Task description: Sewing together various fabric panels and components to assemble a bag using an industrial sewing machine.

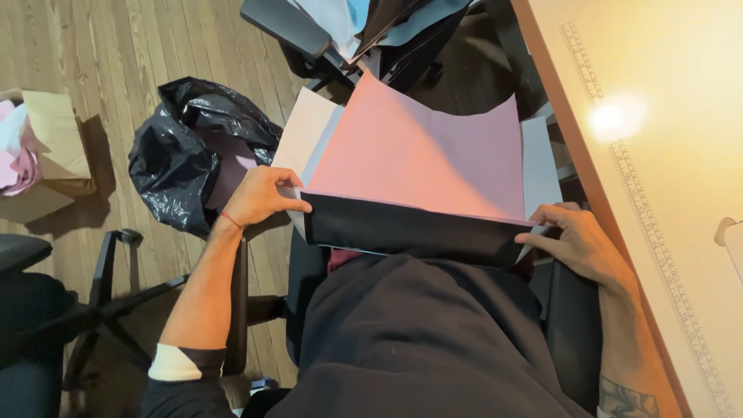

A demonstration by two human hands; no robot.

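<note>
Hands [263, 197] — gripping pink sheet [418, 155], black sheet [410, 232]

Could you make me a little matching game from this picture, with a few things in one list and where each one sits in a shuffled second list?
Things:
1. black bin bag
2. cardboard box
3. ruler
4. pink sheet

Places:
a. on the table at the right
b. held between the left hand and right hand
c. on the wooden floor, just beyond the left hand
d. at the far left edge of the view

Pairs: 1-c, 2-d, 3-a, 4-b
</note>
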